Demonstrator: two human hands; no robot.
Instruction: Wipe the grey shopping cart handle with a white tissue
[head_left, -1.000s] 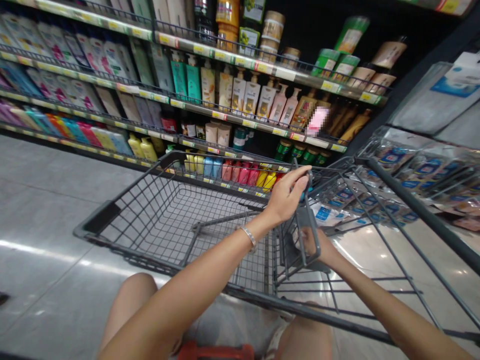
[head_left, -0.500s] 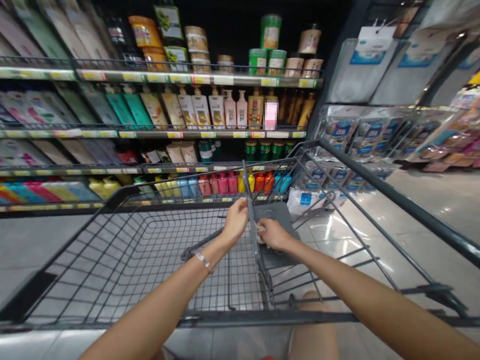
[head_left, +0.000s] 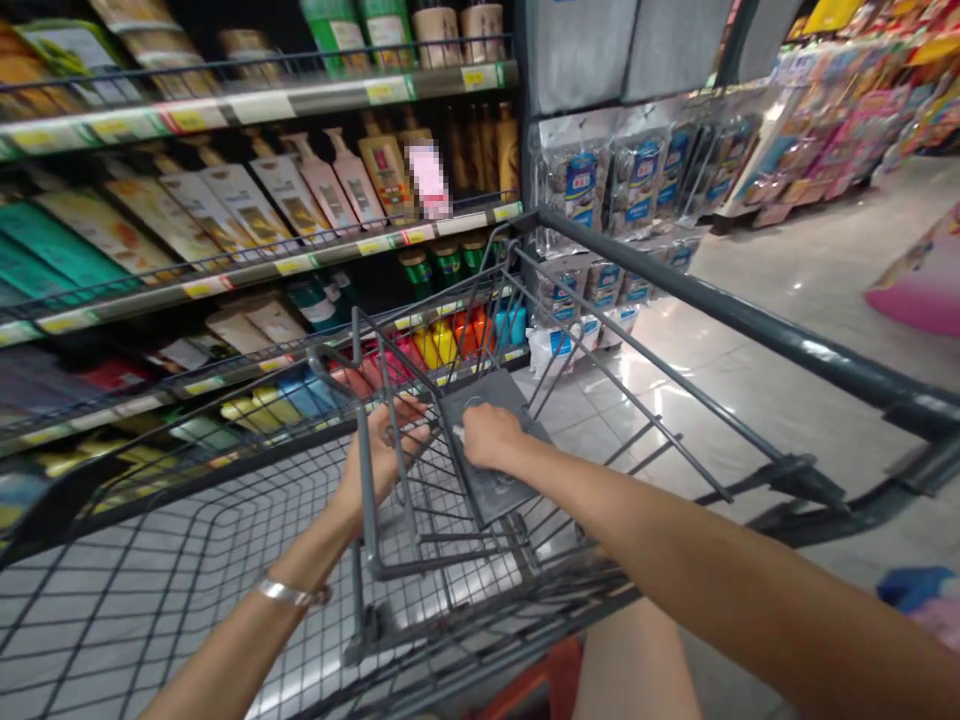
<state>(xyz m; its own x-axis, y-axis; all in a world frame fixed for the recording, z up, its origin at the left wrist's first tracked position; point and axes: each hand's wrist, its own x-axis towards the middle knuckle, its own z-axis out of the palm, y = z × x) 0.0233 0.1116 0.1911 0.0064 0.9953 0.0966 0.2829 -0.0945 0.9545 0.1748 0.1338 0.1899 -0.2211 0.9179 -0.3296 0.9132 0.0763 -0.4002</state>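
A dark wire shopping cart (head_left: 600, 268) spans the view, its fold-out seat frame (head_left: 365, 470) tilted into the basket. My left hand (head_left: 386, 445) is at the bars of that frame, fingers spread and pointing right, with nothing seen in them. Over the flat grey seat panel (head_left: 491, 390), my right hand (head_left: 487, 435) has its fingers curled round something small and pale at its left side, too small to name. A silver bracelet (head_left: 281, 592) circles my left wrist.
Shelves (head_left: 262, 262) of bottles and jars stand beyond the cart. Grey packets (head_left: 577, 185) hang at the shelf end. Colourful goods (head_left: 832, 140) line the aisle at the right. Shiny floor tiles (head_left: 712, 370) show beside the cart, and my leg (head_left: 637, 660) is below.
The seat frame has swung open leftward, away from the panel. My left hand has moved left and its fingers have spread. The view has turned right and tilted.
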